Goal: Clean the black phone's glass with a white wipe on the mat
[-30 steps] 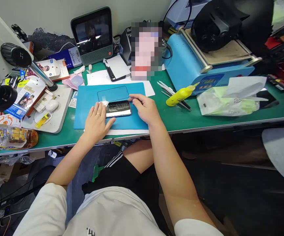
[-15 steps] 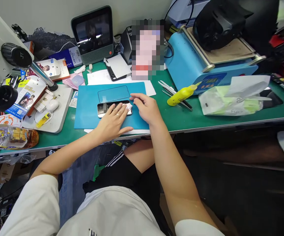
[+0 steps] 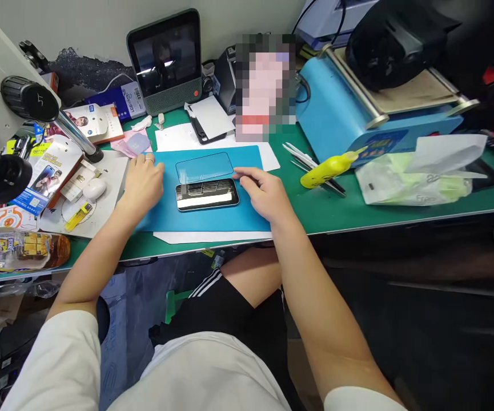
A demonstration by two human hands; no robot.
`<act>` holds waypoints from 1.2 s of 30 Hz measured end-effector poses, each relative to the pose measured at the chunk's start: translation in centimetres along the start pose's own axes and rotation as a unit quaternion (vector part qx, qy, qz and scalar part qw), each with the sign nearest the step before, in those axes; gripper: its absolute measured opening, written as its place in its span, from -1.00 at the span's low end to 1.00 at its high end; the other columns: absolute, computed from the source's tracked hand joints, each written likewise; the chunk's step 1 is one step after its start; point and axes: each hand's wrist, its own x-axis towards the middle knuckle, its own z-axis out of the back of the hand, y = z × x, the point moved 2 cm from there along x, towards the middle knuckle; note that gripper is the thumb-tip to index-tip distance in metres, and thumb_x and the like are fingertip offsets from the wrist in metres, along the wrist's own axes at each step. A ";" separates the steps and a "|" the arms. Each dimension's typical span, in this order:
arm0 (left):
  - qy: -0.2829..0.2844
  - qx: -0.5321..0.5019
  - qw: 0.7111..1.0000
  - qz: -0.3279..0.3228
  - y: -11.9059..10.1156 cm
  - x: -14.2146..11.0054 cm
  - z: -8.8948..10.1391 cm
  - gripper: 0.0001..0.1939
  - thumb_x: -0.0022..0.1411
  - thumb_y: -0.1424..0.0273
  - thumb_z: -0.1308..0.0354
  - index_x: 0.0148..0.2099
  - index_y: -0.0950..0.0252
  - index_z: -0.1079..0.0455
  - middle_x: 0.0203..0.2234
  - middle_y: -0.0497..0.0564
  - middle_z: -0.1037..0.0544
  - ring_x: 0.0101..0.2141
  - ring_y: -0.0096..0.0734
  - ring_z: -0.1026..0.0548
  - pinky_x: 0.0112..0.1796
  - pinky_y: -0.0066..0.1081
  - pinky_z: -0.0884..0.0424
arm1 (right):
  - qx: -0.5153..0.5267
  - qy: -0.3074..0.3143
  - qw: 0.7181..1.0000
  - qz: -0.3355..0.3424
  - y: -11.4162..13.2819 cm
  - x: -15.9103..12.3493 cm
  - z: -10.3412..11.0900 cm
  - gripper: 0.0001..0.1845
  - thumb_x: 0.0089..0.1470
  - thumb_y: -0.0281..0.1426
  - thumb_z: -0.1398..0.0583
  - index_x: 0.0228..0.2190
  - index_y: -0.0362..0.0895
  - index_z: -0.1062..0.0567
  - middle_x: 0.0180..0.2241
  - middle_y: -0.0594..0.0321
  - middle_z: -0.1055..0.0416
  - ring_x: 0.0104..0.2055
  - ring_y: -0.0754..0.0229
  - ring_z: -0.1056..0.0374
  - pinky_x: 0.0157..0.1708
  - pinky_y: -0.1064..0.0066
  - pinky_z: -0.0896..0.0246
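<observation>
On the blue mat [image 3: 206, 221], as the head view shows, a phone [image 3: 208, 201] lies flat, glossy dark face up, a bright reflection along its near half; just beyond it is a clear panel [image 3: 204, 167] with a thin black outline, and a translucent strip [image 3: 184, 189] shows near the left ends of both. Fingertips of the right hand [image 3: 264, 191] are at the panel's right end, thumb and fingers bent; whether they pinch it, I cannot tell. The left hand [image 3: 144, 180], fingers curled, is over the mat's left edge, apart from the phone and near a pink sheet [image 3: 122, 149]; whether it grasps anything, I cannot tell. Rightward on the green table [image 3: 384, 214], a yellow bottle [image 3: 326, 172] lies across slim tools [image 3: 300, 156]
</observation>
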 end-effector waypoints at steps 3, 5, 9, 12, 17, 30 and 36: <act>-0.004 -0.045 0.999 -0.001 -1.1 0.6 -0.7 -0.61 0.52 0.37 0.06 0.17 0.39 -0.52 0.16 0.37 -0.52 0.11 0.19 -0.47 0.07 0.07 -0.41 | -0.026 0.020 0.999 0.007 0.8 0.4 0.1 -0.61 0.25 -0.30 -0.17 0.03 -0.02 -0.66 0.00 0.12 -0.69 -0.05 -0.04 -0.58 0.02 -0.01 -0.52; -0.002 -0.081 0.997 -0.013 -1.8 0.8 -1.2 -0.56 0.55 0.34 0.08 0.28 0.41 -0.43 0.22 0.34 -0.51 0.14 0.15 -0.45 0.12 0.03 -0.39 | -0.059 0.029 0.997 0.035 1.6 1.6 0.1 -0.59 0.25 -0.31 -0.19 0.08 0.01 -0.64 0.06 0.13 -0.65 0.00 -0.05 -0.57 0.03 0.02 -0.53; 0.003 -0.121 0.993 -0.002 -2.3 1.5 -2.2 -0.50 0.53 0.36 0.10 0.38 0.43 -0.34 0.13 0.31 -0.59 0.14 0.12 -0.46 0.12 0.01 -0.40 | -0.119 0.083 0.985 0.096 2.2 5.6 0.4 -0.37 0.17 -0.41 -0.21 0.28 -0.02 -0.49 0.23 0.08 -0.54 0.23 -0.15 -0.46 0.21 -0.09 -0.44; -0.026 -0.138 0.990 0.000 -2.2 1.7 -2.9 -0.47 0.51 0.36 0.10 0.40 0.42 -0.34 0.00 0.30 -0.64 0.10 0.12 -0.49 0.06 0.01 -0.45 | -0.145 0.195 0.965 0.103 1.2 8.2 0.8 -0.17 0.12 -0.37 -0.32 0.40 0.06 -0.35 0.40 0.10 -0.36 0.41 -0.27 -0.29 0.37 -0.23 -0.27; -0.067 -0.163 0.984 -0.028 -2.4 1.3 -3.7 -0.44 0.51 0.35 0.12 0.42 0.44 -0.31 -0.09 0.27 -0.66 0.10 0.08 -0.50 0.21 0.11 -0.39 | -0.126 0.239 0.958 0.102 -1.7 9.4 1.6 -0.05 0.08 -0.15 -0.45 0.43 0.20 -0.28 0.43 0.16 -0.31 0.47 -0.35 -0.19 0.40 -0.34 -0.21; -0.044 -0.239 0.970 0.009 -1.7 1.6 -4.0 -0.38 0.56 0.20 0.14 0.53 0.31 -0.13 0.27 0.23 -0.52 0.28 0.05 -0.40 0.41 0.16 -0.14 | -0.146 0.214 0.955 0.143 -1.1 8.4 1.1 -0.14 0.18 -0.13 -0.37 0.42 0.07 -0.28 0.28 0.00 -0.32 0.34 -0.31 -0.33 0.33 -0.21 -0.34; -0.089 -0.289 0.953 0.000 -1.8 1.5 -3.3 -0.47 0.54 0.14 0.01 0.39 0.26 -0.36 0.03 0.18 -0.65 0.03 -0.02 -0.52 0.13 0.01 -0.46 | -0.121 0.151 0.966 0.173 -1.1 7.5 1.0 -0.38 0.20 -0.13 -0.36 0.24 0.07 -0.45 0.26 0.02 -0.30 0.14 -0.21 -0.48 0.14 -0.14 -0.51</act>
